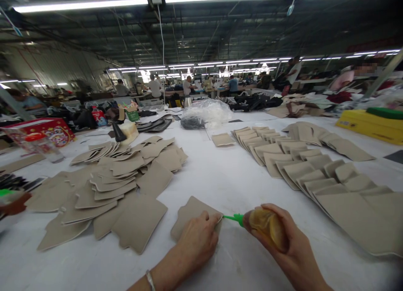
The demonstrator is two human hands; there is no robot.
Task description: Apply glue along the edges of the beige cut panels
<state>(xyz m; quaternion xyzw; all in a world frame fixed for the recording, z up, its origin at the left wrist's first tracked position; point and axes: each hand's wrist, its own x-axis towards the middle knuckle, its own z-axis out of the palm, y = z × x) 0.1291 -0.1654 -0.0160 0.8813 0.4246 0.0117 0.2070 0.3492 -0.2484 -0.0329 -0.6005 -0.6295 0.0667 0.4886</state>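
Note:
In the head view, my right hand (291, 240) is wrapped round a squeeze glue bottle (266, 226), amber inside, lying tilted in the palm. Its green nozzle (233, 218) points left, with the tip at the right edge of a beige leather-like piece (188, 213). My left hand (200, 238) rests on that piece with curled fingers, holding it against the white table (201, 169). The index fingertip sits close to the nozzle tip; the thumb's underside is hidden. To the left lies a loose heap of similar beige pieces (141, 221).
Overlapping rows of beige pieces (355, 211) fan out on the right. A yellow box (371, 125) stands beyond them. At the left are a red-lidded clear jar (44, 146) and a red box (59, 131). A plastic bag (208, 114) lies further back. Another person's hand (15, 205) shows at the left edge.

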